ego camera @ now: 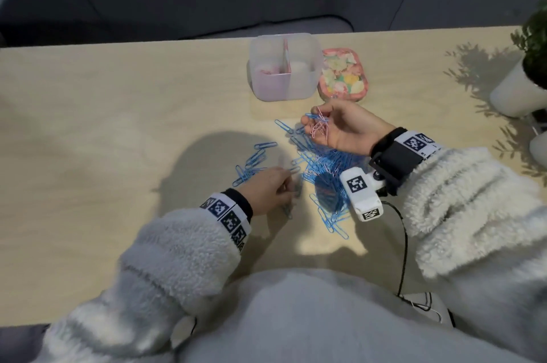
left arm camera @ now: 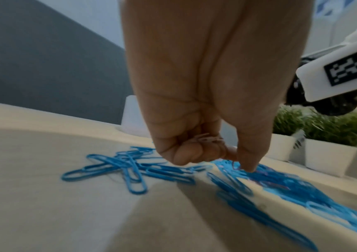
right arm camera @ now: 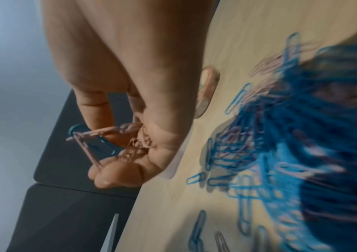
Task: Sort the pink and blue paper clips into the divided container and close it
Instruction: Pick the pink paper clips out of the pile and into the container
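Observation:
A translucent divided container (ego camera: 284,87) stands open at the table's far side, with pink clips in its left compartment. Its floral lid (ego camera: 344,75) lies beside it on the right. A big pile of blue paper clips (ego camera: 325,173) mixed with a few pink ones lies mid-table, and a smaller blue group (ego camera: 254,159) lies to its left. My right hand (ego camera: 313,121) is raised palm-up above the pile and holds a bunch of pink clips (right arm camera: 128,148) with one blue clip (right arm camera: 102,145) among them. My left hand (left arm camera: 216,158) curls round a few pink clips (left arm camera: 205,139), one fingertip touching the pile (left arm camera: 281,184).
Potted plants in white pots (ego camera: 515,93) stand at the table's right edge. A white wrist camera (ego camera: 362,193) with a black cable hangs under my right wrist over the pile. The table's far edge runs just behind the container.

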The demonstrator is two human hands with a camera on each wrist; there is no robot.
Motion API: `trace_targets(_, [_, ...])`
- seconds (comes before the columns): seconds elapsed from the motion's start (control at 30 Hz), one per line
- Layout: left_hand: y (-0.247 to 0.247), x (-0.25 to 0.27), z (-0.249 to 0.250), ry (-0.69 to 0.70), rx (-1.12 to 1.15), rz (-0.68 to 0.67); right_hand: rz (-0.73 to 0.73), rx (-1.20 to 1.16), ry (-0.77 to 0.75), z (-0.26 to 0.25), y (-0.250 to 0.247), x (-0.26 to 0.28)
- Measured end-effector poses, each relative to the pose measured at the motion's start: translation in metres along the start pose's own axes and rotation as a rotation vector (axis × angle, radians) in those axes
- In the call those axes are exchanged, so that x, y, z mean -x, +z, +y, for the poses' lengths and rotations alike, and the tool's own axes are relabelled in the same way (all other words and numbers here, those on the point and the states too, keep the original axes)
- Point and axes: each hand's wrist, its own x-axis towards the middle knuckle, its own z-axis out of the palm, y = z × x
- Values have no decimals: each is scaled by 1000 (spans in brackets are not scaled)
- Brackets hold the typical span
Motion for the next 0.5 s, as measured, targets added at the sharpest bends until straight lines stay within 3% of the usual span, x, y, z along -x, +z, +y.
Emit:
trace_targets(0.1, [-16, 4, -7, -99, 108, 72, 5, 113, -52, -23, 20, -15])
trace_targets(0.3, [-72, -8, -10, -263, 800, 352, 25, 384, -160, -33, 43, -31])
trace_targets(0.5, [-89, -31, -3, -336, 852, 376, 113, 265, -225, -6, 41, -39])
